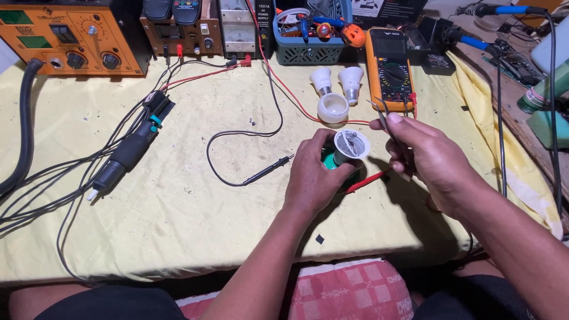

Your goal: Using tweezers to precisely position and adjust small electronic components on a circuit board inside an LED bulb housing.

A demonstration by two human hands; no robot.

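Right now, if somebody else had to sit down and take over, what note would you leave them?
Left hand: fingers wrapped around an opened bulb base, held upright over a green object on the yellow cloth.
Right hand: pinching tweezers, tips up, just right of the base, not touching it.
Nearby: the loose white dome, two more bulbs, the multimeter, and red probe and black probe lying loose.
Done: dome is off, inside exposed.
Left: dome not back on; probes not on the bulb.
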